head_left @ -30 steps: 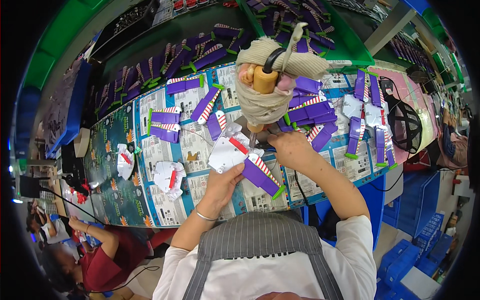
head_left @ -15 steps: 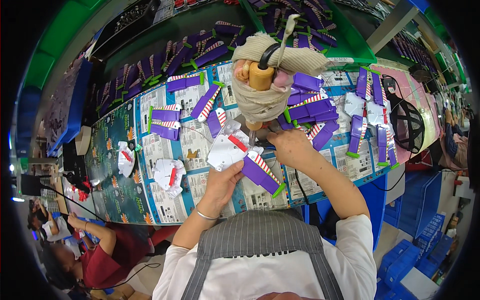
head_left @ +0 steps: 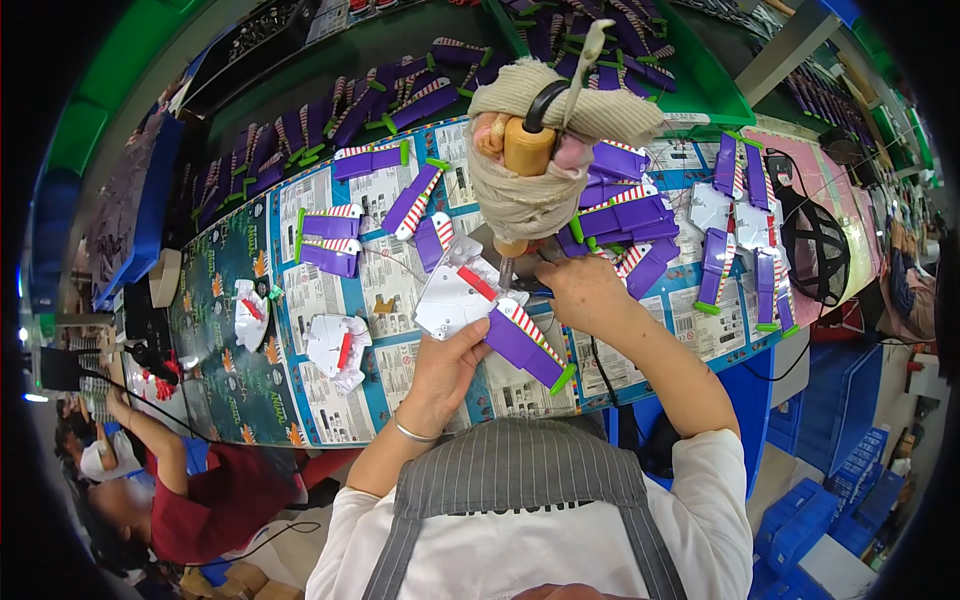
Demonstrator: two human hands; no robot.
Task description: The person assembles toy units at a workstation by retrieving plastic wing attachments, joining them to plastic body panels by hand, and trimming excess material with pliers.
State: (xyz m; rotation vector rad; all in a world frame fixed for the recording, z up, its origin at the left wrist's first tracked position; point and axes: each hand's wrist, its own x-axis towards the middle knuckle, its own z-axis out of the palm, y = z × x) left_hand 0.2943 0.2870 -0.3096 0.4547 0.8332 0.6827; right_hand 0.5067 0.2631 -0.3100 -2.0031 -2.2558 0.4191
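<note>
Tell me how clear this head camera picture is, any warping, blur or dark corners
Head view: strong fisheye warp, so the table edge bows and the corners go black. The centre is sharp: the left hand on the white and purple toy wing piece and the right hand are crisp. The cloth-wrapped hanging tool looms large. Lighting is even, with no strong glare.

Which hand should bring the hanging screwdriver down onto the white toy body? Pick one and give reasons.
Right. The right hand already rests beside the cloth-wrapped hanging screwdriver, close to its tip. The left hand is occupied, its fingers pinning the white toy body with the purple wing to the table.
</note>
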